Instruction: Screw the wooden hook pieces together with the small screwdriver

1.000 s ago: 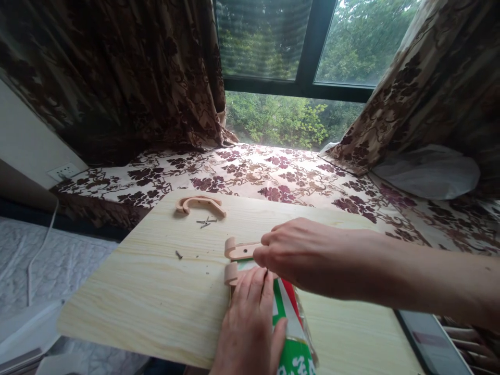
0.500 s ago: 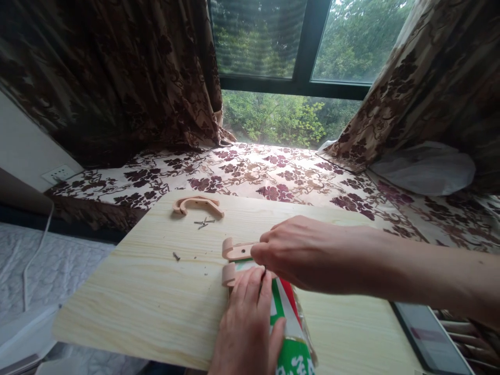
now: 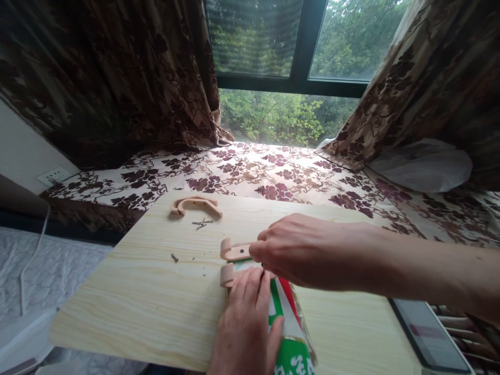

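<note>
By the window [image 3: 300,62], the worktop edge [image 3: 114,268] lies well left of a flat left hand [image 3: 242,323] and curled right hand [image 3: 291,252], contents hidden.

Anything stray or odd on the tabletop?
Mildly: one screw lies apart from the small pile of screws, with dark specks nearby, too small to identify. No visible damage, but the left hand partly covers the nearer hook.

Left hand [image 3: 244,328]: rests on lower wooden hook [image 3: 226,275] and printed package [image 3: 292,355].
Right hand [image 3: 295,252]: fingers curl; contents hidden.
Loose screws [image 3: 201,225]: lie near curved wooden pieces [image 3: 197,201].
</note>
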A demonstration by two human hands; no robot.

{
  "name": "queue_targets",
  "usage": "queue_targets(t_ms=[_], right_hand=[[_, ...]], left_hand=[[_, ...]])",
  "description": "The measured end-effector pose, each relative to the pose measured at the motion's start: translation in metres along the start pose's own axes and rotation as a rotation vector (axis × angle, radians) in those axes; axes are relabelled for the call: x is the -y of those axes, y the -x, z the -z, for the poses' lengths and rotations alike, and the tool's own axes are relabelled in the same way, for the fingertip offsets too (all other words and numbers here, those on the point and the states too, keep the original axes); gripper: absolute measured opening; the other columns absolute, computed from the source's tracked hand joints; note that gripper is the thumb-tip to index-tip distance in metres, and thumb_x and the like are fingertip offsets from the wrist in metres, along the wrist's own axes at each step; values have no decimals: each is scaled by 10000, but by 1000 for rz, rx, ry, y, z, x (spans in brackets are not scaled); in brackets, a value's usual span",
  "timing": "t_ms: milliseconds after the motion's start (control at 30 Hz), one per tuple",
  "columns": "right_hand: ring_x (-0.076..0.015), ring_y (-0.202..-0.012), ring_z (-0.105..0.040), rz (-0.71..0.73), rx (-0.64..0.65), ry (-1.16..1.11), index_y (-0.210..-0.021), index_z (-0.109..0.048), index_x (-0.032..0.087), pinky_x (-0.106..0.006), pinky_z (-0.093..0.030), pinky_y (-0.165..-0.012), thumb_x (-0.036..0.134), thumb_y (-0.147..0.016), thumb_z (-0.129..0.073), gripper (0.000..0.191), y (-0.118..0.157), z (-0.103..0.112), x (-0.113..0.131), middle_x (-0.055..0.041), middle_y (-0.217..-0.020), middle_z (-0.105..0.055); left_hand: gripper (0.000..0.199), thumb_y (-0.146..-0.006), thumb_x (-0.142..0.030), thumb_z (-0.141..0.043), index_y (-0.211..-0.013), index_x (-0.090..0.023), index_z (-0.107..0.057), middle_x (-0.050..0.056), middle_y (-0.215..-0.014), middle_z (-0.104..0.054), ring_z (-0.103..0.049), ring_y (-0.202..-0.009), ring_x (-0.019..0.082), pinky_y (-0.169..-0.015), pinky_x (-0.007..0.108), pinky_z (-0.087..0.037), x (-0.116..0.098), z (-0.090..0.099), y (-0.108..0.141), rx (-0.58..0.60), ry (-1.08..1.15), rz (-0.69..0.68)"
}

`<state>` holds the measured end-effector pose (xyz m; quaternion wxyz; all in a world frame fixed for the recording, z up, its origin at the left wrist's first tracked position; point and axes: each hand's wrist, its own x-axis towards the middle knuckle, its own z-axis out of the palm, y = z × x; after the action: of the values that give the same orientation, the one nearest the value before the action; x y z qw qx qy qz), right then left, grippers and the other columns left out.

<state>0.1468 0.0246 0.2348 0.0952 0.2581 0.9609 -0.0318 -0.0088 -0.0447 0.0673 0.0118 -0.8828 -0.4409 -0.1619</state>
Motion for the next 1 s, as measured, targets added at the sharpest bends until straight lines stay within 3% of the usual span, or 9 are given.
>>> queue_targets(t_ms=[133, 367, 600, 767, 1000], right_hand=[[-94, -450, -352, -12, -37, 17, -801, -569, 137, -267, -226, -418, 106, -867, -512, 93, 1, -3, -2, 23, -581, -517], [-131, -598, -503, -11, 28, 9, -827, -567, 149, -275, -306, -480, 70, -862, -505, 107, 2, 5, 1, -13, -711, -594], [-131, -566, -466, 7, -56, -16, -877, -560, 140, -284, -298, -486, 67, -858, -502, 95, 0, -8, -4, -12, -696, -572], [-131, -553, -464, 6, -106, -28, -909, -554, 153, -283, -284, -476, 67, -873, -474, 122, 3, -6, -3, -9, -690, -573], [-131, -578, -461, -7, -58, -34, -878, -557, 141, -283, -304, -489, 58, -844, -518, 97, 3, -5, -1, -20, -727, -584]], left_hand=[[581, -806, -258, -530, -1352, -99, -410, 166, -1365, -497, -461, -1269, 321, -964, 431, -500, 1, -1, 2, -19, -7, -10], [571, -808, -259, -523, -1347, -99, -420, 175, -1339, -515, -482, -1250, 316, -955, 427, -506, 1, 1, 1, -16, -4, -22], [582, -795, -255, -537, -1342, -93, -419, 176, -1345, -510, -474, -1256, 321, -965, 438, -499, 1, -1, 0, -30, 7, -24], [563, -803, -250, -526, -1334, -90, -428, 181, -1342, -508, -475, -1257, 317, -968, 435, -497, 1, 1, 1, -26, 16, -22], [557, -815, -248, -513, -1342, -90, -422, 187, -1346, -502, -475, -1254, 331, -944, 433, -515, 1, 1, 0, 4, 8, -11]])
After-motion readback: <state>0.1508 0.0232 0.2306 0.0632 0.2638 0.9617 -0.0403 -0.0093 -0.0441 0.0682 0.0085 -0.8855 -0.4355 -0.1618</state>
